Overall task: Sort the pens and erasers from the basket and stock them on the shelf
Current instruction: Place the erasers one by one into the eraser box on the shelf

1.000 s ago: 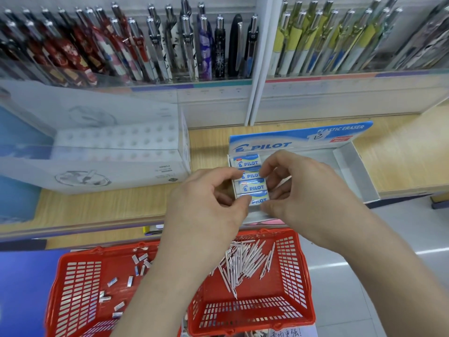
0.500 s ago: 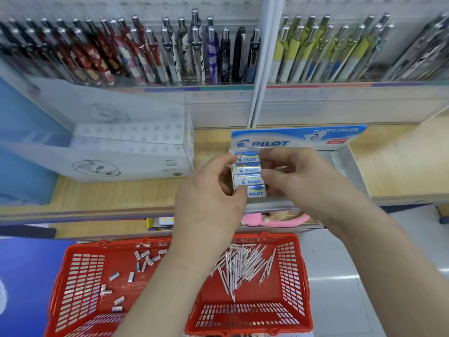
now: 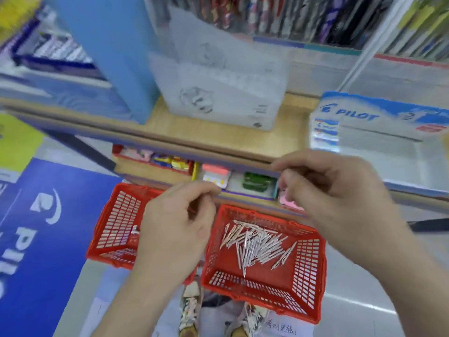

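A few erasers (image 3: 325, 132) fill the display box's (image 3: 379, 113) left end. Pens (image 3: 255, 244) lie unsorted in the basket (image 3: 308, 263). Left hand (image 3: 179, 229) and right hand (image 3: 335, 198): loosely curled, apparently empty.

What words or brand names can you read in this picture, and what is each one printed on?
"PILOT": on the blue and white cardboard eraser display box.
"PIL", the rest cut off at the frame edge: on the large blue panel at the left.
Too blurred to read: the display box's small red label, the eraser wrappers inside it, the white cardboard box's print, the handwriting on the white paper sheet.
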